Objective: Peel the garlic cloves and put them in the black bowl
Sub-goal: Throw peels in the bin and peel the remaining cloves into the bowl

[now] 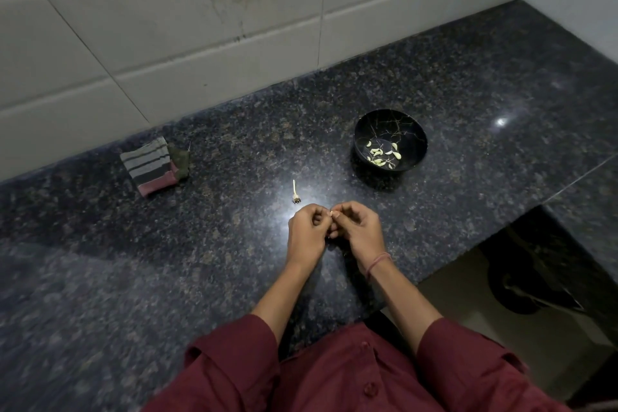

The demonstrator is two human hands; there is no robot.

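My left hand (306, 231) and my right hand (359, 227) meet over the dark granite counter, fingers curled. Between their fingertips they pinch a small pale garlic clove (334, 211), mostly hidden by the fingers. The black bowl (411, 130) stands up and to the right of my hands. Several peeled cloves (381, 153) lie in its bottom. A bare garlic stem with its root end (295, 194) lies on the counter just beyond my left hand.
A folded striped cloth (150, 165) lies at the left near the white tiled wall (200, 26). The granite counter (167, 261) ends at the right in a cut-out edge (468, 264), with floor and a dark object (531, 281) below.
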